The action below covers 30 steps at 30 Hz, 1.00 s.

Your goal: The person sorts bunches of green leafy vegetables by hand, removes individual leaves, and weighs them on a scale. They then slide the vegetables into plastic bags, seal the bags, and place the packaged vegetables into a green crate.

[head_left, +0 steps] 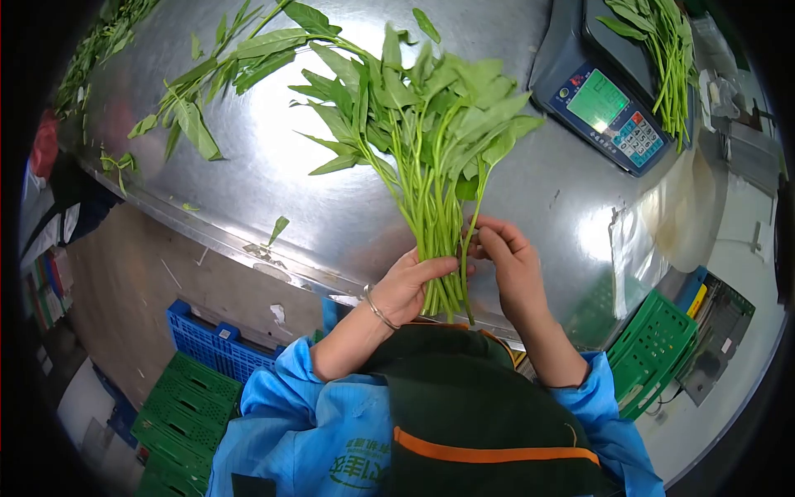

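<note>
Crates of ribbed plastic sit on the floor along the bottom of the frame: a blue crate (207, 340) at lower left with green crates (178, 410) stacked in front of it, and another green crate (658, 344) at lower right; what lies in them cannot be made out. At upper right, a digital scale (609, 103) with a lit green display and a keypad carries a small bunch of leafy stems (662, 41) on its pan.

At the centre of the frame, a person in blue sleeves and a dark apron with an orange stripe holds a bunch of water spinach (426, 137) over the near edge of a shiny steel table (273, 178). The left hand (410, 286), with a thin bangle on its wrist, is wrapped closed around the lower stems, so the cut ends poke out just below the fist and the leaves fan upward and outward above it. The right hand (509, 261) sits just beside the bunch on its right side, thumb and forefinger pinched on a single thin stem at the bunch's edge.

The stems are long, pale green and slender; the leaves are narrow and pointed. More loose leafy stems (215, 66) lie on the table at upper left, with a few stray leaves scattered near the table edge.
</note>
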Motion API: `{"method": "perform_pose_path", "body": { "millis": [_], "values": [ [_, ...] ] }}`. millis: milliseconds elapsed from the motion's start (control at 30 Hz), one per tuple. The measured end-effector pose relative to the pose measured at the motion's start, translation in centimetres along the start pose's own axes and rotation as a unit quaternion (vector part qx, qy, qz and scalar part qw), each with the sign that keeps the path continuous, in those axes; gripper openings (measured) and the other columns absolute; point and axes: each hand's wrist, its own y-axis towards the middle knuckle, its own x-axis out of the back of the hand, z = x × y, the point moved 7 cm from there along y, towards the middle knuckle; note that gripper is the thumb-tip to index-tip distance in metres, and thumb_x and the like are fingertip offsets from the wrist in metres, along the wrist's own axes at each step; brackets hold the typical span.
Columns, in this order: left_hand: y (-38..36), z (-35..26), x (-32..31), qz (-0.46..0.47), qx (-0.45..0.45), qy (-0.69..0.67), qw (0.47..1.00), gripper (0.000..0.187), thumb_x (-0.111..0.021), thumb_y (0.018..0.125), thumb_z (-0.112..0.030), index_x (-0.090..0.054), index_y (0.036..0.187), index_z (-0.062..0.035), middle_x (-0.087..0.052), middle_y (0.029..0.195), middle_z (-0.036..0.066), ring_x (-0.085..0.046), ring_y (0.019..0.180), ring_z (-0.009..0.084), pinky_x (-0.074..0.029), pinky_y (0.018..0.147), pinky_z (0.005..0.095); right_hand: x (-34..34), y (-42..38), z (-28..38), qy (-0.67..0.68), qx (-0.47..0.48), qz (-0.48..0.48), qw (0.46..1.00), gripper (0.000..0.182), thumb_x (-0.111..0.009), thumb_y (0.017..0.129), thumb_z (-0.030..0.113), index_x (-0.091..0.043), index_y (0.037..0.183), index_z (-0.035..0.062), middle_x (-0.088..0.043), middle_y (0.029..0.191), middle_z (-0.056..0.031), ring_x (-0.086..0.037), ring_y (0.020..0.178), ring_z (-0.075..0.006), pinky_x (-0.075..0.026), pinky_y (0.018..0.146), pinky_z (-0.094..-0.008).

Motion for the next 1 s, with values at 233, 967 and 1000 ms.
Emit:
{"method": "perform_pose_path", "body": {
  "millis": [233, 967, 1000],
  "values": [
    [0.3, 0.6, 0.3, -0.016, -0.011, 0.016, 1.0, 0.044, -0.051, 0.083, 0.001, -0.04, 0.125, -0.003, -0.051, 0.117, 0.01, -0.053, 0.102, 0.0204, -0.043, 0.091, 0.0338, -1.5, 0.8, 7.5, -0.317, 0.303, -0.112, 0.892, 0.014, -0.061, 0.075, 0.007, -0.056, 0.088, 0.0041, -0.05, 0.073, -0.0086, -0.051, 0.067, -0.0181, -0.042, 0.061, -0.0254],
    [1.8, -0.3, 0.4, -0.166, -0.021, 0.022, 0.986, 0.022, -0.053, 0.088, -0.019, -0.052, 0.103, -0.0028, -0.059, 0.085, 0.008, -0.06, 0.07, 0.0168, -0.052, 0.062, 0.0315, 0.2, -5.5, 2.3, 0.129, 0.071, 0.004, 0.989, 0.013, -0.051, 0.084, 0.009, -0.051, 0.094, 0.0024, -0.06, 0.08, -0.0092, -0.056, 0.067, -0.0164, -0.048, 0.066, -0.0289],
    [1.8, -0.4, 0.2, -0.147, -0.034, 0.004, 0.989, 0.024, -0.052, 0.088, -0.018, -0.051, 0.106, -0.0023, -0.059, 0.088, 0.009, -0.06, 0.074, 0.0175, -0.052, 0.065, 0.0321, 1.7, -3.7, 1.6, 0.188, 0.021, -0.037, 0.981, 0.014, -0.051, 0.085, 0.011, -0.05, 0.095, 0.0025, -0.058, 0.075, -0.0078, -0.053, 0.062, -0.0138, -0.045, 0.059, -0.027]
  ]
}}
